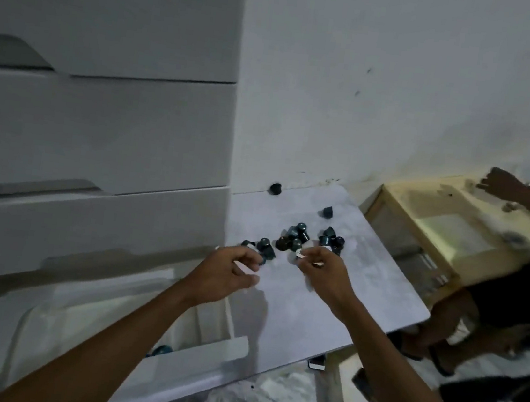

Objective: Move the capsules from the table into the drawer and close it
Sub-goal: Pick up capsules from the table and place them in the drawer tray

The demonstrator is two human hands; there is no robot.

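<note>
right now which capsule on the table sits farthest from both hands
The lone capsule at the table's back edge by the wall; every other capsule lies nearer, most clustered by the left hand and right hand.

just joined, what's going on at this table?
A person is clearing small dark capsules off the pale grey table. Both hands are at the pile's near edge: the right hand pinches what looks like a foil-faced capsule; the left hand curls beside others, grip unclear. The white bottom drawer stands open below, one teal capsule visible inside. Most capsules lie on the table.
</note>
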